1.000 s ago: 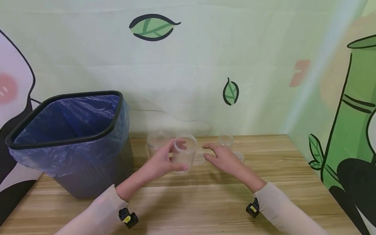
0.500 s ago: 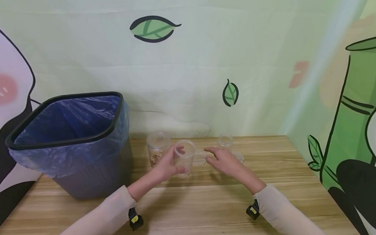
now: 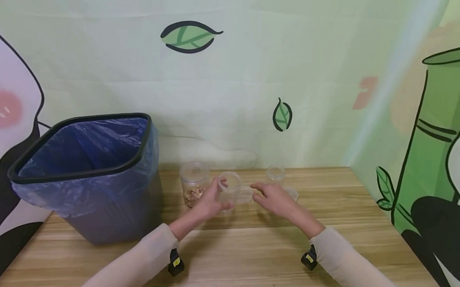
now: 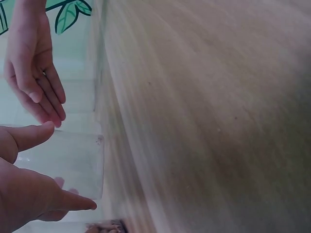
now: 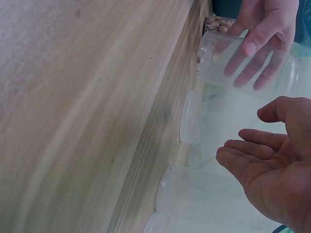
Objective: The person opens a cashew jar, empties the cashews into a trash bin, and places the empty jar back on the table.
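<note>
Left hand (image 3: 208, 202) fingers grip a jar (image 3: 231, 193); right hand (image 3: 276, 198) fingers loose, holding nothing. Leftward drift could knock the nut jar (image 3: 194, 185) just beside.

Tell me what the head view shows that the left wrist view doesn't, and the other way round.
Only the head view: the bin with its blue bag, both sleeves, and a dark device at each wrist.

Only the left wrist view: the palm side of the right hand; the head view shows its back.

Both: the two hands, the left hand gripping a clear jar, some nuts, and the wooden table.
</note>
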Tool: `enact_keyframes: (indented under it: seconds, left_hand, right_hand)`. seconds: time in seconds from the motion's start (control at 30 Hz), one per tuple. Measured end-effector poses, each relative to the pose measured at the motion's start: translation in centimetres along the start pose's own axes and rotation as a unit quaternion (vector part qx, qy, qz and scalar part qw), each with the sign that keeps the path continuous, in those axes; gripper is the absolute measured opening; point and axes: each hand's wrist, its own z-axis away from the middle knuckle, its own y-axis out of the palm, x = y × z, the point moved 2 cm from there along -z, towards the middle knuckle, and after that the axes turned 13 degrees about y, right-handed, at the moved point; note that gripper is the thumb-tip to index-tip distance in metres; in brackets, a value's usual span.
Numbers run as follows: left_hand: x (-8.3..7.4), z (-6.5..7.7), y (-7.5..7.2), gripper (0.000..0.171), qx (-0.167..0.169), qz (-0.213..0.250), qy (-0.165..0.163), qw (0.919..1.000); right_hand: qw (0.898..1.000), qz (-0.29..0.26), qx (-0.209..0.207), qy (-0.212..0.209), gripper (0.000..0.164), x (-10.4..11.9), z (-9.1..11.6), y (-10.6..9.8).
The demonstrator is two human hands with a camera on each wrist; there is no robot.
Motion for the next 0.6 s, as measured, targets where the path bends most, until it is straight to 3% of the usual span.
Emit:
enact_keyframes:
  seconds: [0.43, 0.6]
  left_hand:
    - [1.5, -1.3, 0.8, 0.071, -0.040, -0.024, -0.016, 0.9988]
    - [1.9, -2.1, 1.0, 0.059, -0.061, -0.033, -0.006, 0.9976]
  right_hand:
    - [0.999, -0.012, 0.035, 0.024, 0.044, -0.4, 0.3, 0.3]
    - [0.999, -0.008, 0.041, 0.022, 0.042, -0.6, 0.4, 0.3]
